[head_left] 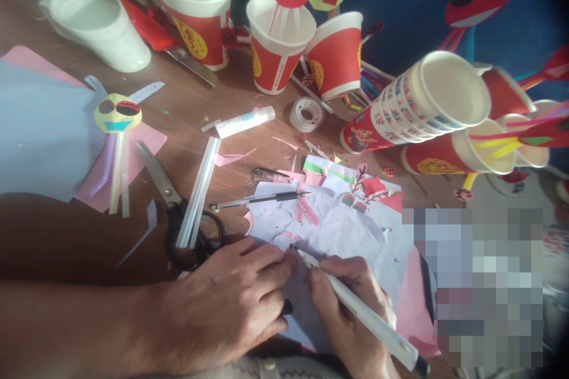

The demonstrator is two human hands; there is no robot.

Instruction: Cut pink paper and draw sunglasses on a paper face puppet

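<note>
My right hand [351, 308] grips a white marker [360, 308], its black tip pointing down at a small pink paper piece [287, 238]. My left hand [240, 296] lies palm down with curled fingers, its index fingertip and thumb beside that piece and the marker tip. A black marker cap [287, 307] pokes out between its lower fingers. Beneath both hands are crumpled white sheets [368, 249]. A pen [262, 199] and patterned pink strips [306, 212] lie just beyond. Black-handled scissors [171, 195] sit left of the hands, partly under striped straws [200, 189].
Red and white paper cups [278, 59] stand along the back, beside a stack of cups [418, 100]. At left are a white mug [98, 29] and a yellow paper face on straws [118, 115]. A glue stick [246, 122] and tape roll [306, 113] lie mid-table.
</note>
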